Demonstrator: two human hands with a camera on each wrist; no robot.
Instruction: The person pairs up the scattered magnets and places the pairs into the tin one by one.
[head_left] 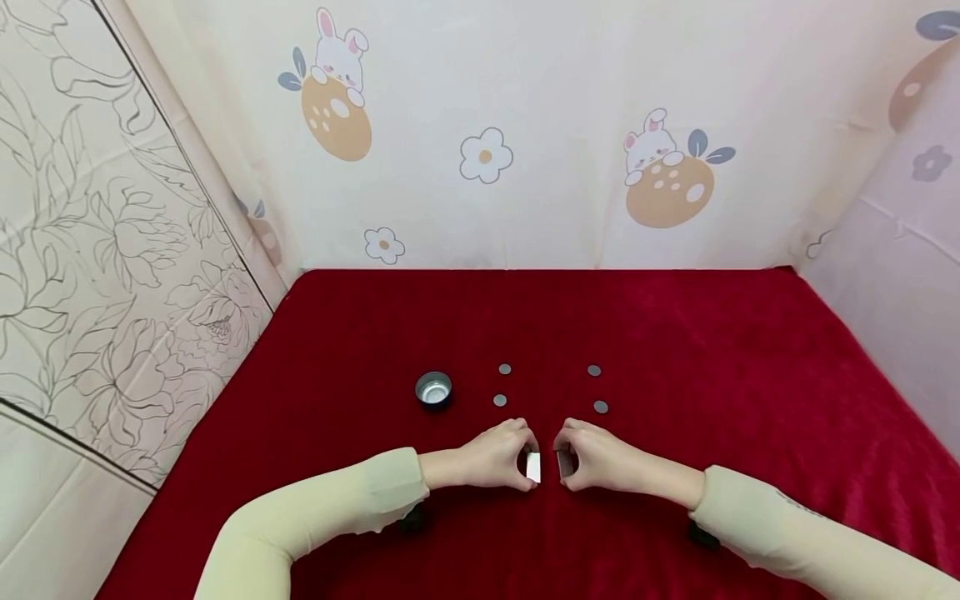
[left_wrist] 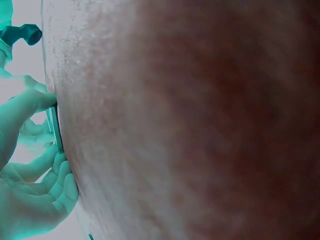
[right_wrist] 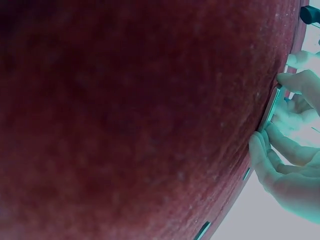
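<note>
Just above the red cloth, my left hand [head_left: 495, 454] pinches a small bright rectangular plate [head_left: 533, 467] between thumb and fingertips. Facing it across a narrow gap, my right hand [head_left: 606, 460] grips a similar plate [head_left: 565, 464] that looks darker grey. Both pieces stand upright on edge, and the two do not touch in the head view. The left wrist view shows the thin edge of a plate [left_wrist: 57, 129] between thumb and fingers. A thin plate [right_wrist: 270, 107] is likewise held at its ends in the right wrist view. Cloth fills most of both wrist views.
Beyond the hands lie several flat grey discs, two on the left [head_left: 500, 400] and two on the right [head_left: 601, 407]. Left of them stands a small round metal bowl [head_left: 434, 390]. Red cloth [head_left: 675, 333] covers the table, with patterned curtains [head_left: 555, 208] behind and at the sides.
</note>
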